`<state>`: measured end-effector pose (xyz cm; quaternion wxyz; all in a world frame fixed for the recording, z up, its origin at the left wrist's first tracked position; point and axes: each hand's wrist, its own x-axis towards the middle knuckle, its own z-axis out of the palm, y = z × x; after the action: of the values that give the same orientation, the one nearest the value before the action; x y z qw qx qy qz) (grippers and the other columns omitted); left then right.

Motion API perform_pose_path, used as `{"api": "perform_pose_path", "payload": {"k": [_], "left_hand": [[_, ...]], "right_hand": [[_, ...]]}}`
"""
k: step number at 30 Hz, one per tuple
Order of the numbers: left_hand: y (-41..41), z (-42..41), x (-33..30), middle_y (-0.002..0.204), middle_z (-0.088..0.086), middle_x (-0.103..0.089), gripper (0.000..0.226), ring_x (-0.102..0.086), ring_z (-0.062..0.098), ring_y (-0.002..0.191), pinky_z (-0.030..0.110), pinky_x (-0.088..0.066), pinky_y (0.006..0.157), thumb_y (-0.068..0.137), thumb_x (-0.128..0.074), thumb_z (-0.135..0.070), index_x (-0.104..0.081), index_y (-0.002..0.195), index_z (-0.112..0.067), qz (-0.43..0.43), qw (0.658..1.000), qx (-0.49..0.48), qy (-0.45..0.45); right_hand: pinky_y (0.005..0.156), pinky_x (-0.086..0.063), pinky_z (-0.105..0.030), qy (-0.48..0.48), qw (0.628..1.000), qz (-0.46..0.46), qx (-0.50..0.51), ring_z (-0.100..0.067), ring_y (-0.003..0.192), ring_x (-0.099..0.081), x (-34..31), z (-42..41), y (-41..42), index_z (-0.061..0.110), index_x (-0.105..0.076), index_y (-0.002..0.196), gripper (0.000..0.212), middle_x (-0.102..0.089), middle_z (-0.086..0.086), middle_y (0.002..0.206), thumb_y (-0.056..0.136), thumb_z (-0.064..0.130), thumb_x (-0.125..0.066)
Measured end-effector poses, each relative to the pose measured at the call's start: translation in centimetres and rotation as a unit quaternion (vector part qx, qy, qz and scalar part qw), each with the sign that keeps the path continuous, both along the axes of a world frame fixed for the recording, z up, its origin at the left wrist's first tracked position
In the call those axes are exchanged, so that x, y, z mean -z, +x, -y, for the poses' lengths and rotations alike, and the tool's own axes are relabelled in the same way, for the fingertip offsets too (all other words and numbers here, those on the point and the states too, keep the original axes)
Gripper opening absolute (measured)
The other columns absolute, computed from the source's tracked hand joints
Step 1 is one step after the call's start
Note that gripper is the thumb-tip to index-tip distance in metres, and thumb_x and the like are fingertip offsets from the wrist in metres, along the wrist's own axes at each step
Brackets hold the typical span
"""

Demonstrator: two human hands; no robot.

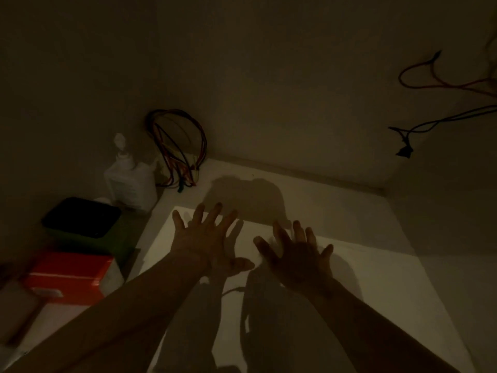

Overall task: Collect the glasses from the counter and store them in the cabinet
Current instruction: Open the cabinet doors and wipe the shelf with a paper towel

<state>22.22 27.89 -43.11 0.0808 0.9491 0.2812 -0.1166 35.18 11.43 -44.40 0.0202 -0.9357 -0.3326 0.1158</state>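
The scene is dim. My left hand (209, 240) and my right hand (298, 254) are stretched out side by side, palms down and fingers spread, over a white counter surface (349, 238). Neither hand holds anything. Their shadows fall on the surface and on the wall behind. No glasses and no cabinet show anywhere in the head view.
A white pump bottle (129, 179) and a bundle of coloured wires (177, 152) stand in the back left corner. A black tray (80, 216) and a red and white box (70, 275) lie at the left. Loose wires (435, 103) hang on the right wall.
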Motion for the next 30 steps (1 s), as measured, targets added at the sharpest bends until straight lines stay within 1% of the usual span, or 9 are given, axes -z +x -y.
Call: {"api": "perform_pose_path", "payload": {"k": [5,10,13,15,21,24,26,28,30], "left_hand": [[-0.6,1.2,-1.2,0.166,-0.006,0.014,0.119,0.013,0.029,0.15,0.073,0.003,0.112,0.06,-0.041,-0.099,0.012,0.153,-0.045,-0.002,0.999,-0.006,-0.041],[-5.2,5.4,-2.5,0.166,-0.008,0.008,0.121,0.006,0.03,0.151,0.074,-0.001,0.111,0.059,-0.043,-0.099,0.008,0.154,-0.044,-0.034,0.994,-0.027,-0.097],[-9.9,8.9,-4.3,0.166,-0.008,0.008,0.121,0.006,0.03,0.151,0.074,-0.003,0.111,0.058,-0.038,-0.101,0.009,0.153,-0.044,-0.067,0.992,-0.02,-0.103],[-10.9,10.4,-5.2,0.166,-0.008,0.006,0.119,0.003,0.03,0.151,0.074,-0.004,0.111,0.059,-0.037,-0.101,0.007,0.154,-0.045,-0.057,0.994,-0.014,-0.093],[-16.5,16.1,-11.5,0.166,-0.007,0.011,0.117,0.008,0.029,0.151,0.072,0.001,0.112,0.061,-0.04,-0.098,0.009,0.154,-0.044,-0.096,0.987,-0.007,-0.126],[-18.9,18.5,-15.0,0.166,-0.004,0.009,0.115,0.005,0.03,0.152,0.073,0.002,0.112,0.066,-0.043,-0.095,0.008,0.155,-0.043,-0.107,0.988,0.007,-0.108],[-20.2,19.9,-17.7,0.167,-0.001,-0.004,0.112,-0.003,0.032,0.151,0.073,0.001,0.112,0.066,-0.044,-0.094,-0.004,0.155,-0.04,-0.105,0.99,0.001,-0.093],[-21.3,21.4,-21.1,0.166,-0.001,-0.006,0.111,-0.003,0.032,0.151,0.073,-0.001,0.111,0.066,-0.042,-0.095,-0.005,0.154,-0.039,-0.113,0.991,-0.006,-0.077],[-22.4,23.7,-25.5,0.167,-0.004,0.002,0.112,0.002,0.031,0.151,0.073,-0.001,0.112,0.066,-0.04,-0.095,0.003,0.154,-0.042,-0.114,0.99,-0.006,-0.083]], "right_hand": [[0.114,0.002,-0.076,-0.039,0.998,-0.053,0.016,-0.037,0.154,0.004,-0.9,0.8,-1.3,0.052,-0.002,0.155,0.088,0.005,0.0,0.171,0.078,0.093,-0.008],[0.115,0.0,-0.074,-0.054,0.992,-0.106,0.043,-0.036,0.154,-0.002,-3.0,5.1,-4.9,0.051,-0.003,0.156,0.092,-0.002,-0.001,0.171,0.075,0.095,-0.005],[0.115,-0.004,-0.074,-0.103,0.986,-0.126,0.041,-0.036,0.153,-0.008,-5.2,8.6,-8.6,0.052,-0.007,0.155,0.094,-0.009,-0.001,0.17,0.071,0.095,-0.001],[0.116,-0.004,-0.072,-0.099,0.986,-0.123,0.053,-0.035,0.153,-0.01,-6.2,10.0,-9.9,0.053,-0.009,0.154,0.095,-0.011,0.0,0.169,0.07,0.095,-0.001],[0.118,-0.007,-0.069,-0.144,0.975,-0.166,0.014,-0.036,0.154,-0.003,-11.1,14.8,-16.4,0.046,-0.015,0.157,0.086,-0.006,-0.002,0.17,0.082,0.087,-0.017],[0.121,-0.003,-0.062,-0.173,0.967,-0.185,-0.037,-0.031,0.155,0.003,-14.7,16.5,-18.8,0.046,-0.004,0.158,0.082,0.003,-0.001,0.171,0.086,0.085,-0.004],[0.119,-0.004,-0.067,-0.153,0.971,-0.184,-0.009,-0.033,0.154,-0.01,-18.2,17.6,-20.5,0.046,-0.009,0.158,0.091,-0.012,-0.005,0.17,0.079,0.091,0.001],[0.116,-0.004,-0.072,-0.129,0.975,-0.182,0.02,-0.038,0.152,-0.015,-22.5,19.0,-21.7,0.046,-0.015,0.157,0.099,-0.02,-0.011,0.167,0.073,0.095,0.002],[0.116,0.0,-0.073,-0.136,0.973,-0.187,0.013,-0.037,0.154,-0.004,-27.5,21.3,-22.9,0.047,-0.008,0.157,0.101,-0.007,-0.008,0.17,0.07,0.096,0.004]]}}
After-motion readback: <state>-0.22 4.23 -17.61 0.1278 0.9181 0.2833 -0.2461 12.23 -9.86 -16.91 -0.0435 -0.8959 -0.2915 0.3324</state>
